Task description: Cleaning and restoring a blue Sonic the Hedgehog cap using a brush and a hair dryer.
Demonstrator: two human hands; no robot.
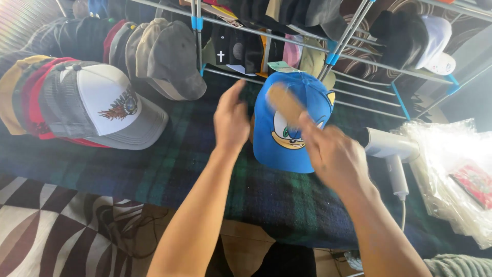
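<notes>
holding the blue cap (289, 128) upright on the plaid blanket (154, 169), your left hand (231, 120) cups its left side with the fingers curved loosely against the crown — a steadying touch, not a firm clamp. your right hand (333, 154) is closed around the handle end of a wooden brush (284, 102), which lies blurred across the cap's front panel over the cartoon face. the blur suggests a fast stroke, and that is the main risk as i judge it: with so light a brace on one side only, a hard sweep could push the cap over or drag it off toward the right. the paper tag (281, 66) at the cap's top sits close to the brush end and could be snagged or torn.

just to the right, the white handheld steamer (390, 149) lies near your right forearm — a wide backswing could knock it. beyond it the clear plastic bags (451, 169) sit well clear. on the left, the white-fronted trucker cap (102, 107) and its row are apart from your hands. farther back, the metal rack (328, 56) of caps hangs close behind the blue cap, so an overshoot upward might strike a bar.
</notes>
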